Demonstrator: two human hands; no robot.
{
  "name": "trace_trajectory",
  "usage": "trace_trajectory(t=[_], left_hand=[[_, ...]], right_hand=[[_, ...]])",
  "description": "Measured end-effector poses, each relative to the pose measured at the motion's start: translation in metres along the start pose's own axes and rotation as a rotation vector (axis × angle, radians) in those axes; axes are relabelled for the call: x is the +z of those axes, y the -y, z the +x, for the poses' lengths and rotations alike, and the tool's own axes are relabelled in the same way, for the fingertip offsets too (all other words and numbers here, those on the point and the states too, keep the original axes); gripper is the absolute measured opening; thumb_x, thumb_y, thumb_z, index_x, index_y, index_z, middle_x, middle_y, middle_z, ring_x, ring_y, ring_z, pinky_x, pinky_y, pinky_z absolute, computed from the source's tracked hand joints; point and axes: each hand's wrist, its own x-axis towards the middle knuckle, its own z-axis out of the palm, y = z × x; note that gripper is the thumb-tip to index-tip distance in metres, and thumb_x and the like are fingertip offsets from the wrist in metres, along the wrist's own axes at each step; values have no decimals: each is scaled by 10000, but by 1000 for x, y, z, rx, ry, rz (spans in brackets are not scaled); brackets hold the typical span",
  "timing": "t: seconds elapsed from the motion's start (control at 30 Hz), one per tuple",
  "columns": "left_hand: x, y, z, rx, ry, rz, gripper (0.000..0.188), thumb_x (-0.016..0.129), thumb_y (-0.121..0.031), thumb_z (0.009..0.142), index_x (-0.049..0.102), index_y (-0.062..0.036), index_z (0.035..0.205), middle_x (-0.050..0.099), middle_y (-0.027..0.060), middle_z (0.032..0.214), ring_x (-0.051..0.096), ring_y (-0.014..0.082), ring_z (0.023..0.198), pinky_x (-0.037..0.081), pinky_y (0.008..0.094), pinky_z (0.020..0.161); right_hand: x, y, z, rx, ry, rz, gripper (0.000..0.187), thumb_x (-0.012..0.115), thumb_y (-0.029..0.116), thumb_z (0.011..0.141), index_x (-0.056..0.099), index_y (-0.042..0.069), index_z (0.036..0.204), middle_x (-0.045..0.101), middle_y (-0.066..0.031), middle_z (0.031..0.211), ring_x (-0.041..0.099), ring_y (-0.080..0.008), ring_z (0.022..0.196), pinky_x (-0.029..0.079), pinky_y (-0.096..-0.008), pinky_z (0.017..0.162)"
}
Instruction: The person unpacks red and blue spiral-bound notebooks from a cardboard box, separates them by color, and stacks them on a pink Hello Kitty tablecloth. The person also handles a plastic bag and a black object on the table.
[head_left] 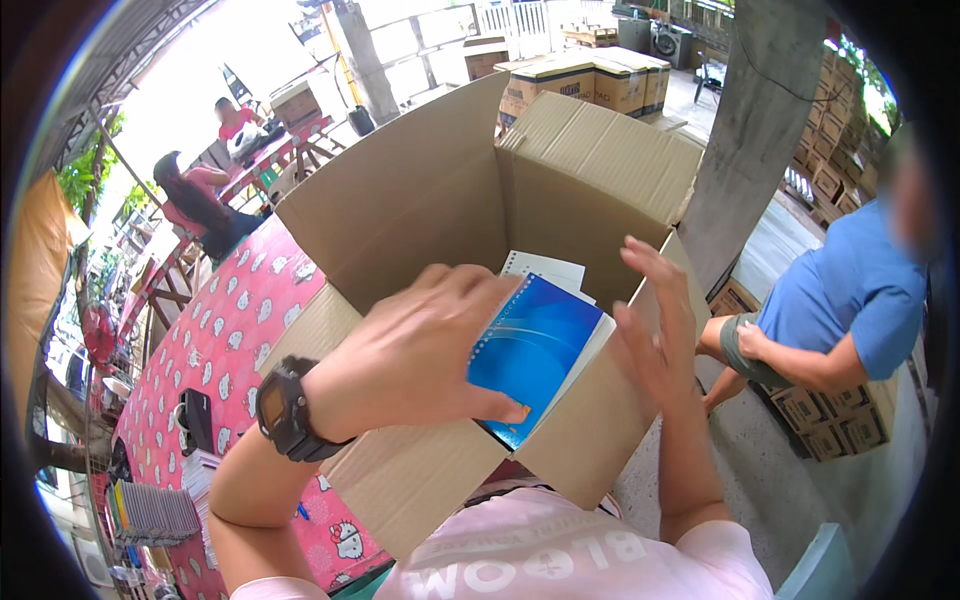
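Note:
An open brown cardboard box (420, 200) stands on a red patterned table in front of me, its flaps raised. My left hand (415, 350), with a black wristwatch on the wrist, grips a stack of blue spiral-bound notebooks (530, 345) at the box's opening, thumb under the lower edge. White pages of more notebooks (545, 268) show behind the blue cover inside the box. My right hand (655, 320) hovers at the box's right wall, fingers spread, holding nothing.
The red tablecloth (215, 340) runs off to the left, with a black object (193, 420) and a stack of notebooks (150, 510) on it. A person in a blue shirt (850, 300) sits on boxes at the right. A concrete pillar (750, 130) stands behind the box. Two people sit at a far table (215, 190).

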Motion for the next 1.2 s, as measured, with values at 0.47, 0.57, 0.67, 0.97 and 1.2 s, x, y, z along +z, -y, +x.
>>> trace_trajectory(t=[0.47, 0.57, 0.67, 0.97, 1.2], left_hand=[[11, 4, -19, -317, 161, -323, 1011, 794, -254, 617, 181, -80, 1402, 600, 200, 1077, 594, 340, 961, 462, 371, 816], [22, 18, -18, -189, 122, -380, 1009, 798, -231, 613, 188, -94, 1405, 602, 192, 1061, 592, 333, 973, 459, 369, 836], [20, 19, -13, -161, 132, -543, 983, 807, -212, 603, 237, -98, 1396, 593, 186, 1090, 583, 317, 1003, 449, 380, 872], [21, 30, -16, -169, 164, -546, 913, 776, -330, 684, 266, -21, 1376, 543, 205, 1191, 532, 290, 1104, 411, 373, 943], [69, 37, 1, -189, -168, -624, 923, 553, -584, 798, 200, 41, 1379, 391, 297, 1310, 441, 353, 1203, 356, 372, 996]], right_hand=[[27, -8, 22, -2, 48, 4, 402, 594, 386, 828, 617, 48, 1043, 632, -162, 911, 606, -282, 788, 479, -376, 709], [27, 6, 27, 49, 174, -30, 336, 615, 336, 821, 635, 46, 990, 639, -149, 888, 605, -270, 726, 480, -373, 705], [22, 1, 37, 159, 466, 83, 284, 637, 266, 812, 637, 33, 975, 638, -132, 857, 604, -216, 710, 484, -328, 684], [17, -16, 34, 306, 339, 249, 191, 659, 197, 782, 598, 18, 755, 570, -45, 658, 513, -92, 593, 418, -248, 541], [16, -11, 50, 382, 475, 395, 136, 664, 101, 750, 555, 47, 812, 514, 11, 668, 458, -53, 604, 372, -207, 543]])
